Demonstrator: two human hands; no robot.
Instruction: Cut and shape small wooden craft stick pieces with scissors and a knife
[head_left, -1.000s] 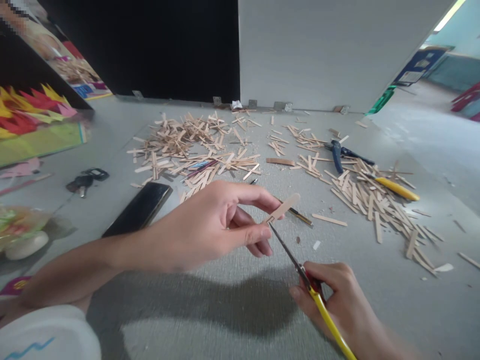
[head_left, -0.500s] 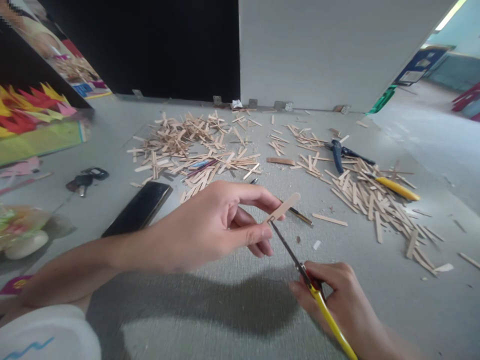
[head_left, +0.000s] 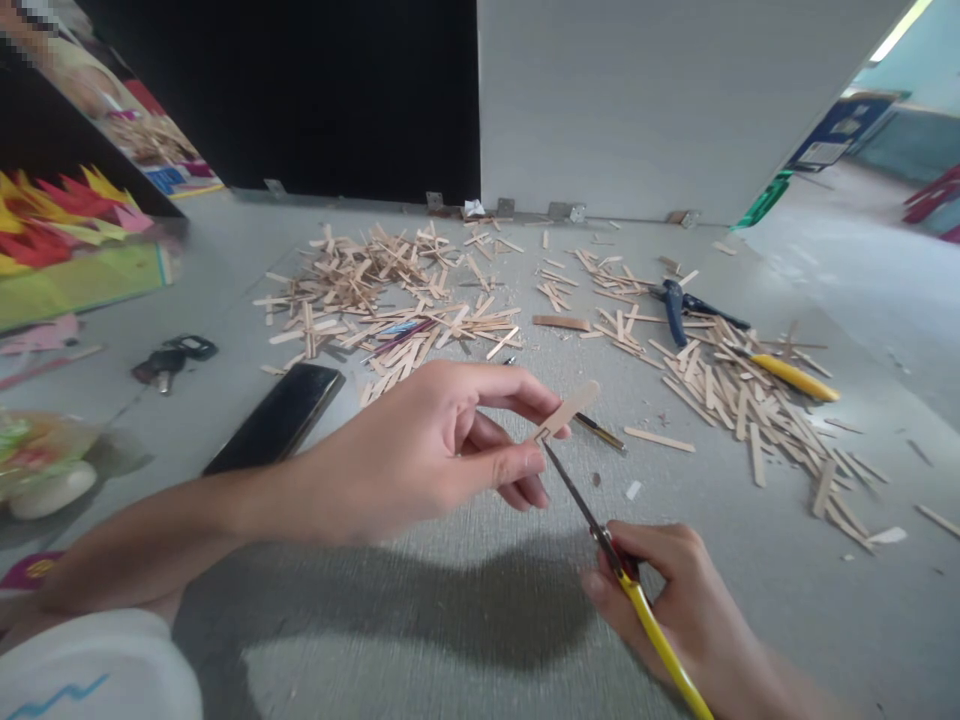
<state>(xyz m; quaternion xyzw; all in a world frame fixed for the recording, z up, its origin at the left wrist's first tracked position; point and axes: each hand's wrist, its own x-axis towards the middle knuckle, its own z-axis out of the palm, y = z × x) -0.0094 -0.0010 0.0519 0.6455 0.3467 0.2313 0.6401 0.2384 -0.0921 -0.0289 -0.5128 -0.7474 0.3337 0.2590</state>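
Note:
My left hand (head_left: 450,450) pinches a wooden craft stick (head_left: 574,407) between thumb and fingers above the table. The stick tilts up to the right with its rounded end free, and a small dark-edged notch or mark shows near its lower end. In my right hand (head_left: 675,590) is a pair of yellow-handled scissors (head_left: 589,515), seen nearly edge-on. Their blade tips meet the stick at that mark, right beside my left thumb. How far the blades are parted I cannot tell.
Loose craft sticks lie in a heap (head_left: 375,265) at the back and another pile (head_left: 750,400) at right. Dark blue-handled pliers (head_left: 675,310) and a yellow-handled tool (head_left: 795,376) rest there. A phone (head_left: 277,415), keys (head_left: 172,360) and a white container (head_left: 97,665) stand left. Upright panels (head_left: 637,110) close the back.
Hardly anything differs. The stick and the scissors shift very slightly, and the blade tips stay at the stick's lower end.

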